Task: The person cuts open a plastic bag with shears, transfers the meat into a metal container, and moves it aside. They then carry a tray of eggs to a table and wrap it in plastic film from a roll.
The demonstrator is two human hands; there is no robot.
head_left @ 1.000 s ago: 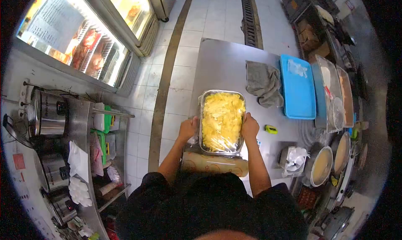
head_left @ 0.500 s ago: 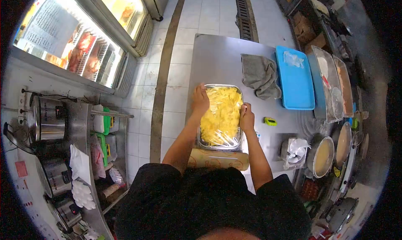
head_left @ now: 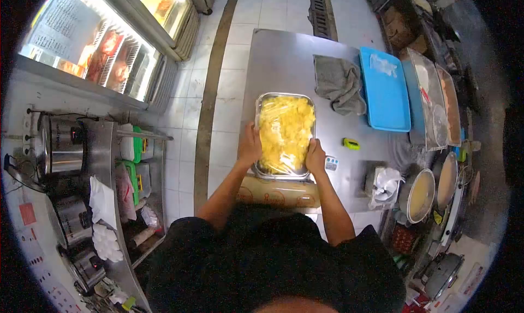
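Note:
A rectangular metal tray stands on the steel table, filled with chunky yellow food under shiny clear cling film. My left hand holds the tray's left side, its fingers along the rim. On the opposite side, my right hand is closed at the right rim, thumb uppermost; whether it also pinches film is hidden. Between the tray and my body lies a thick wrap roll with reddish printing.
On the steel table are a grey cloth, a blue tray, a yellow-green timer and a small white device. Metal containers and round pans line the right. Rice cookers and a lit fridge are left.
Both hands have slid toward my body along the tray's sides, the left from near the far corner. The whole view has shifted, so the table sits higher in it.

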